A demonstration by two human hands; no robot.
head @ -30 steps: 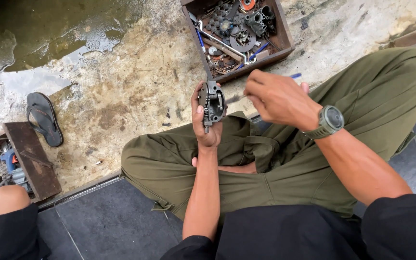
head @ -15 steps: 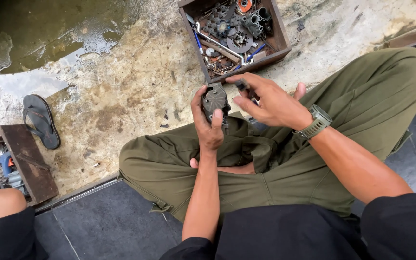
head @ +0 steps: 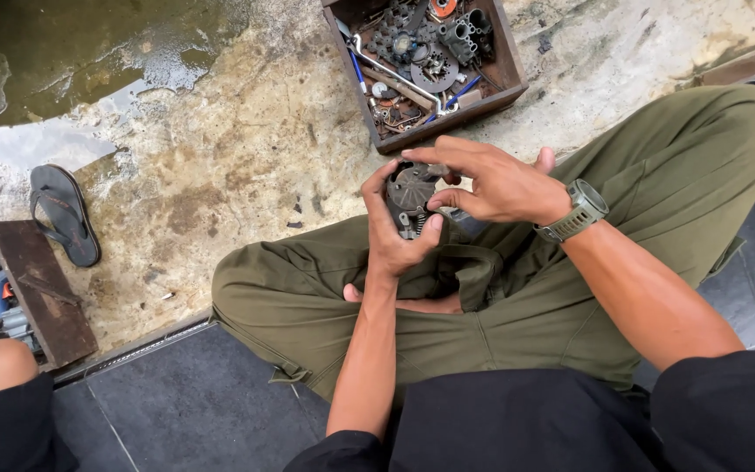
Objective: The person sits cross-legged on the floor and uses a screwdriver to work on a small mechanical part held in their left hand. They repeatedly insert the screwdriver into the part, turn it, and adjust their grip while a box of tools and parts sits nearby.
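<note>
left hand: fingers wrapped around a round dark metal part, held upright above the lap
right hand: fingers spread, tips touching the part's top edge and right side; watch on the wrist
part location: between both hands, just short of the wooden box
box: full of gears and tools, on the stained concrete floor
far left: sandal, second box

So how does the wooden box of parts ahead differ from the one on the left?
The wooden box ahead shows whole, beyond the knees, packed with dark gears and metal parts. The left wooden box is cut off by the frame edge, sits beside a black sandal, and holds a blue part. Both are brown, worn, and rest on the stained concrete floor.
</note>
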